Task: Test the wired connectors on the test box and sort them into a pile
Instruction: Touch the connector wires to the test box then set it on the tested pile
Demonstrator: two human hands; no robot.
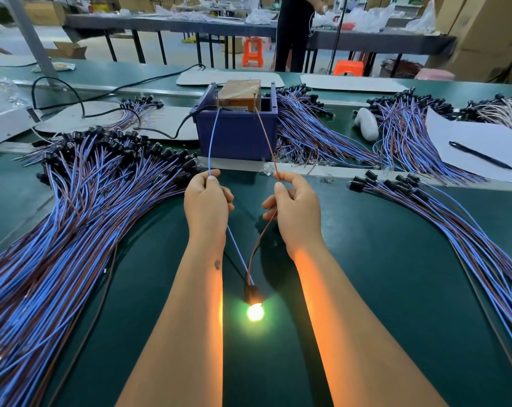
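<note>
We have one view only, from a wide-angle camera worn on the head, looking forward and down over a green table (366, 289). The forearms run up from the bottom edge to the left hand (208, 201) and right hand (296, 207) near the centre, close to us. Farther off sits a blue box (237, 133), with benches blurred along the top edge and lines bowing toward the edges

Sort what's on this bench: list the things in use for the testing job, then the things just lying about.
In use: left hand, blue wire; right hand, brown wire; test box; lit bulb; wire piles.

Lying about: pen, paper, white handheld object.
</note>
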